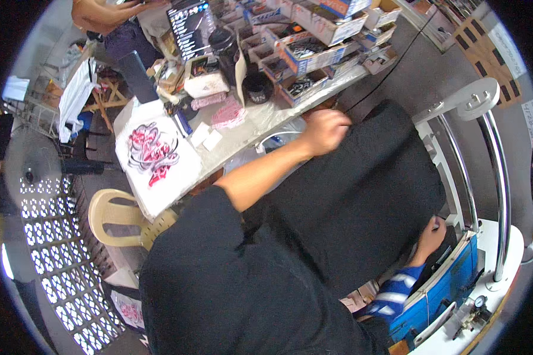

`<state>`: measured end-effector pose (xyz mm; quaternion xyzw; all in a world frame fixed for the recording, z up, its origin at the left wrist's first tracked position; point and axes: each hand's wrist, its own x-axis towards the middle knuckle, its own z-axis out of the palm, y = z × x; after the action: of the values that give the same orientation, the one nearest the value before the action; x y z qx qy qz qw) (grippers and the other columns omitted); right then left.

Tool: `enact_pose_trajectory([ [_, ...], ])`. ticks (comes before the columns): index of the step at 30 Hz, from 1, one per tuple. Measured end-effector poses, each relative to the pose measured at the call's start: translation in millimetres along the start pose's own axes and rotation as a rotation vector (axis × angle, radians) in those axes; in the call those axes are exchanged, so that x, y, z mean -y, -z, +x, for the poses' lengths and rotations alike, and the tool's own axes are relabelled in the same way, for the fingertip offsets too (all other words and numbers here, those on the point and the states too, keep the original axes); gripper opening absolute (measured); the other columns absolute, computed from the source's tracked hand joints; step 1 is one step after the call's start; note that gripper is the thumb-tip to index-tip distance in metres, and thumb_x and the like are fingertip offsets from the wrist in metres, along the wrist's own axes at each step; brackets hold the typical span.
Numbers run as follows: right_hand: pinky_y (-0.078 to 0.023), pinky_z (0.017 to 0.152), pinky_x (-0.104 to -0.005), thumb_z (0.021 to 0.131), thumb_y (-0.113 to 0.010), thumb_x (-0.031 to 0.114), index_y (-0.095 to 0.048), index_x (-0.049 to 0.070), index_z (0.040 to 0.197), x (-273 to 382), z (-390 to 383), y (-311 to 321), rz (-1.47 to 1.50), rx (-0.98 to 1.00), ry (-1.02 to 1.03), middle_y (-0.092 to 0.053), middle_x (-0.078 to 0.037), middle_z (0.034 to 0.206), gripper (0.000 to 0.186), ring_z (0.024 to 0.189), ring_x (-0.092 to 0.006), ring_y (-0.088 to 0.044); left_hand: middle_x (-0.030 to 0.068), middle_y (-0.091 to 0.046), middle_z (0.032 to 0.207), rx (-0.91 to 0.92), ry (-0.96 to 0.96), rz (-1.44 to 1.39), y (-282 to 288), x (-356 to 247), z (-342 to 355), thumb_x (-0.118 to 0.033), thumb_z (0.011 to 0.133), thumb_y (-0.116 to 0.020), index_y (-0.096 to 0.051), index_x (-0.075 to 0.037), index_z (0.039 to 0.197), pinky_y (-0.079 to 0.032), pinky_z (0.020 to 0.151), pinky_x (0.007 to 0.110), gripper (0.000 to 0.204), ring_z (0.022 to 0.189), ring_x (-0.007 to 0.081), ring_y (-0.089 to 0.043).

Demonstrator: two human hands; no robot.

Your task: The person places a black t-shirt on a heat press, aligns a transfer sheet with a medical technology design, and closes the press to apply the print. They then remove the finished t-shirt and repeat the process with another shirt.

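Black fabric [355, 195] is spread over the platen of a white machine with chrome posts [494, 177]. My left hand [327, 131] is near the fabric's upper left edge, fingers curled and slightly blurred; what they hold, if anything, is unclear. Low at the fabric's right edge, beside a blue panel [459, 266], my right hand [429, 239] has its fingers closed, their contents hidden. A blue-and-white striped sleeve covers that forearm.
A cluttered table [213, 160] holds boxes of small parts [314, 47], a black cup [259, 89] and a red-and-grey printed sheet [151, 151]. A beige plastic chair [109, 207] stands left. Another person [109, 18] is across the table; a wooden pallet [485, 59] is at right.
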<state>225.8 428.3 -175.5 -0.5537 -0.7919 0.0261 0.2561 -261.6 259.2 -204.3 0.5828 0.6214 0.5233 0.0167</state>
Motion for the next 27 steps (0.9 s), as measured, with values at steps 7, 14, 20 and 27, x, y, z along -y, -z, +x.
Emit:
enact_pose_trajectory([
  [7, -0.043, 0.107, -0.0491, 0.094, -0.068, 0.017, -0.065, -0.003, 0.116, 152.8, -202.9, 42.7, 0.040, 0.031, 0.001, -0.063, -0.024, 0.126, 0.030, 0.121, -0.0414, -0.057, 0.0184, -0.071, 0.095, -0.230, 0.800, 0.808, 220.1, 126.3, -187.3, -0.012, 0.083, -0.066, -0.076, -0.007, 0.096, -0.053, 0.085, 0.050, 0.017, 0.097, 0.0384, -0.068],
  [14, -0.019, 0.123, -0.0596, 0.094, -0.069, 0.023, -0.053, -0.001, 0.138, 246.1, -252.3, 35.9, 0.079, 0.309, 0.153, -0.041, -0.027, 0.153, 0.053, 0.148, -0.0470, -0.031, 0.0158, -0.066, 0.124, -0.096, 1.128, 0.835, 234.7, 172.3, -137.3, -0.024, 0.083, -0.073, -0.072, -0.011, 0.115, -0.047, 0.103, 0.051, 0.034, 0.121, 0.0374, -0.060],
  [20, -0.032, 0.119, -0.0527, 0.092, -0.071, 0.017, -0.052, -0.002, 0.139, 251.7, -260.1, 48.2, 0.139, 0.302, 0.050, -0.040, -0.029, 0.152, 0.054, 0.143, -0.0474, -0.038, 0.0157, -0.060, 0.136, -0.154, 1.160, 0.909, 221.7, 174.7, -133.0, -0.024, 0.084, -0.072, -0.067, -0.012, 0.124, -0.044, 0.106, 0.052, 0.041, 0.131, 0.0357, -0.054],
  [27, -0.040, 0.113, -0.0491, 0.090, -0.071, 0.012, -0.058, -0.001, 0.131, 265.2, -254.8, 52.6, 0.190, 0.236, 0.109, -0.047, -0.027, 0.145, 0.045, 0.135, -0.0448, -0.048, 0.0182, -0.076, 0.097, -0.379, 0.765, 0.607, 240.8, 156.1, -143.1, -0.017, 0.091, -0.069, -0.075, -0.008, 0.110, -0.056, 0.082, 0.041, 0.022, 0.093, 0.0373, -0.072],
])
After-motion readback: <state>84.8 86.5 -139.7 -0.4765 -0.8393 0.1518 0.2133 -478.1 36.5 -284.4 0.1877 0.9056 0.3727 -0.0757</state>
